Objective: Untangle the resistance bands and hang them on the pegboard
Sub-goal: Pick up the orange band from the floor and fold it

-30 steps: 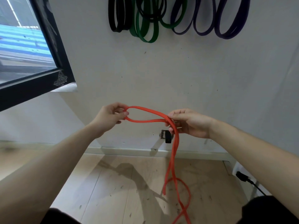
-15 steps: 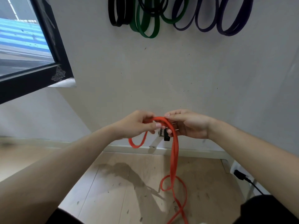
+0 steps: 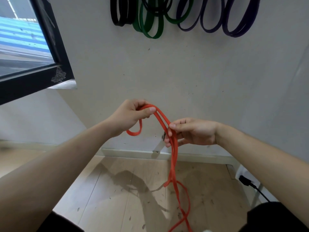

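Since half a second ago the left hand (image 3: 128, 117) has lifted up and left, away from the right hand (image 3: 192, 131), drawing the red band (image 3: 173, 158) into a short arch between them

Head view: left fingers and thumb closed on the top of the band, a small loop hanging just below that hand. Right thumb and fingers pinched on the doubled strands where they turn downward. From there the band's long axis runs nearly straight down to the wooden floor (image 3: 103, 190), where it crosses itself in a loose twist near the bottom edge, so the tangle lies below the right hand, which is the nearer one to it. Judgement: next move is to run a hand down the strands and open that crossing.

High on the far wall hang black bands (image 3: 120, 15), green bands (image 3: 150, 25) and purple bands (image 3: 237, 22); their pegs are out of frame.

No brand, label or readable writing anywhere
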Demonstrator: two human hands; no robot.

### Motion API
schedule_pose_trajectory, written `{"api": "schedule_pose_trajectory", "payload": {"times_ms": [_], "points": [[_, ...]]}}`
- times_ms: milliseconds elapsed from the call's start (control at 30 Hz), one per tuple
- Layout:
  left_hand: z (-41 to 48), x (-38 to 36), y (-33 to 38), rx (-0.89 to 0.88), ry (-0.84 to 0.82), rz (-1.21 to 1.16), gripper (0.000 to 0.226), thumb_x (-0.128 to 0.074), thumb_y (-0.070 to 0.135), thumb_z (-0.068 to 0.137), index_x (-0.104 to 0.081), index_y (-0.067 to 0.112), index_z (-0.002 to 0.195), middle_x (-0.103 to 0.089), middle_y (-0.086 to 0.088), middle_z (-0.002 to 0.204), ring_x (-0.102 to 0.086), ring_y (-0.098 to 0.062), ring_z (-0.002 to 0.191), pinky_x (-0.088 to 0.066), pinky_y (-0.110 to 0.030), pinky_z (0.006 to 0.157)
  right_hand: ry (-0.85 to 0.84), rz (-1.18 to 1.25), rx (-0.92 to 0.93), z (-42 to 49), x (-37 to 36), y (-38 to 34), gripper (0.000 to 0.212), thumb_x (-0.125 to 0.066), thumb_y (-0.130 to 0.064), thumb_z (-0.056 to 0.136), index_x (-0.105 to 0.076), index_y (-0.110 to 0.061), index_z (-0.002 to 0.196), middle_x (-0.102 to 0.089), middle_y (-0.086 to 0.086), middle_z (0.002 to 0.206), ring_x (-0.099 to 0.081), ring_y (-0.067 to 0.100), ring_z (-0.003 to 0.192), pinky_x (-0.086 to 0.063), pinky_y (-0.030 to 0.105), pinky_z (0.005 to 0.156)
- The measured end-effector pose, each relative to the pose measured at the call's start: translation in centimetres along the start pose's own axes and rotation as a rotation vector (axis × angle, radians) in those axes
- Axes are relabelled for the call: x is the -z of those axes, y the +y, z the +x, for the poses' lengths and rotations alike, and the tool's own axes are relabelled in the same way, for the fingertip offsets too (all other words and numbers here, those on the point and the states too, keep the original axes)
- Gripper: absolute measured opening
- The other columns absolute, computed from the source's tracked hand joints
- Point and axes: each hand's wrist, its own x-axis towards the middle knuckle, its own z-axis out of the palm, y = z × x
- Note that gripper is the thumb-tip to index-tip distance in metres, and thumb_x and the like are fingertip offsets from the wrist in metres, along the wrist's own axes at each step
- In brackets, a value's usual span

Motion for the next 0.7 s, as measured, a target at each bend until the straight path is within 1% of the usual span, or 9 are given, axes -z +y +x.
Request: {"api": "schedule_pose_trajectory", "payload": {"times_ms": [100, 200, 233, 300, 333, 467, 567, 633, 700], "points": [[0.0, 1.7, -0.6, 0.009, 0.054, 0.016, 0.009, -0.067, 0.024, 0.095, -0.074, 0.019, 0.099, -0.068, -0.003, 0.088, -0.063, -0.010, 0.085, -0.051, -0.025, 0.084, 0.027, 0.026, -0.003, -0.1, 0.2, 0.4, 0.027, -0.050, -0.031, 0.102, -0.067, -0.012, 0.093, -0.067, 0.015, 0.106, -0.065, 0.033, 0.104, -0.049, 0.049, 0.102], [-0.5, 2.7, -1.6, 0.067, -0.035, 0.076, 0.009, -0.069, 0.020, 0.094, -0.075, 0.018, 0.101, -0.071, -0.004, 0.088, -0.065, -0.006, 0.085, -0.050, -0.020, 0.080, 0.082, 0.013, 0.000, -0.2, 0.4, 0.6, 0.032, -0.046, -0.031, 0.104, -0.068, -0.011, 0.094, -0.067, 0.015, 0.103, -0.065, 0.031, 0.102, -0.045, 0.052, 0.106], [-0.6, 2.8, -1.9, 0.086, -0.074, 0.087, 0.011, -0.070, 0.019, 0.093, -0.075, 0.018, 0.103, -0.072, -0.009, 0.090, -0.065, -0.007, 0.086, -0.051, -0.021, 0.082, 0.102, 0.011, 0.001, -0.3, 0.4, 0.6, 0.033, -0.046, -0.031, 0.105, -0.068, -0.011, 0.092, -0.068, 0.014, 0.100, -0.065, 0.030, 0.099, -0.045, 0.053, 0.106], [-0.9, 2.9, -2.5, 0.113, -0.141, 0.109, 0.015, -0.073, 0.022, 0.091, -0.075, 0.021, 0.106, -0.071, -0.020, 0.098, -0.065, -0.014, 0.088, -0.051, -0.032, 0.087, 0.134, 0.004, 0.010, -0.4, 0.4, 0.5, 0.033, -0.046, -0.030, 0.105, -0.067, -0.011, 0.088, -0.068, 0.011, 0.093, -0.065, 0.028, 0.094, -0.046, 0.051, 0.104], [-1.0, 2.8, -2.7, 0.119, -0.167, 0.113, 0.016, -0.074, 0.025, 0.090, -0.076, 0.022, 0.105, -0.070, -0.021, 0.099, -0.065, -0.016, 0.088, -0.050, -0.035, 0.089, 0.146, 0.002, 0.020, -0.4, 0.4, 0.4, 0.033, -0.046, -0.030, 0.105, -0.066, -0.011, 0.086, -0.068, 0.011, 0.091, -0.065, 0.027, 0.092, -0.046, 0.050, 0.102], [-1.4, 1.4, -2.1, 0.133, -0.241, 0.074, 0.031, -0.075, 0.038, 0.083, -0.074, 0.017, 0.106, -0.074, -0.016, 0.098, -0.072, -0.023, 0.095, -0.052, -0.037, 0.097, 0.181, 0.033, 0.061, -0.4, 0.3, 0.0, 0.031, -0.051, -0.032, 0.101, -0.066, -0.013, 0.083, -0.065, 0.012, 0.089, -0.062, 0.027, 0.087, -0.045, 0.049, 0.096], [-1.4, -0.3, -1.4, 0.131, -0.266, 0.022, 0.036, -0.076, 0.042, 0.080, -0.073, 0.017, 0.106, -0.076, -0.012, 0.095, -0.073, -0.024, 0.098, -0.054, -0.034, 0.098, 0.186, 0.035, 0.075, -0.3, -0.1, -0.2, 0.031, -0.051, -0.032, 0.101, -0.068, -0.013, 0.083, -0.066, 0.011, 0.088, -0.064, 0.025, 0.086, -0.046, 0.048, 0.096], [-1.3, -1.4, -0.8, 0.100, -0.250, -0.015, 0.034, -0.077, 0.039, 0.082, -0.073, 0.015, 0.106, -0.076, -0.013, 0.095, -0.073, -0.023, 0.096, -0.055, -0.035, 0.096, 0.173, 0.031, 0.078, -0.2, -0.4, -0.3, 0.031, -0.051, -0.031, 0.102, -0.069, -0.012, 0.084, -0.067, 0.011, 0.088, -0.065, 0.024, 0.086, -0.048, 0.047, 0.097], [-1.3, -2.4, -0.2, 0.061, -0.233, -0.059, 0.027, -0.075, 0.026, 0.088, -0.073, 0.009, 0.108, -0.076, -0.015, 0.099, -0.072, -0.020, 0.092, -0.057, -0.031, 0.091, 0.153, 0.039, 0.083, -0.2, -0.7, -0.4, 0.032, -0.051, -0.031, 0.102, -0.069, -0.011, 0.085, -0.067, 0.011, 0.088, -0.064, 0.025, 0.086, -0.048, 0.050, 0.100]]}}
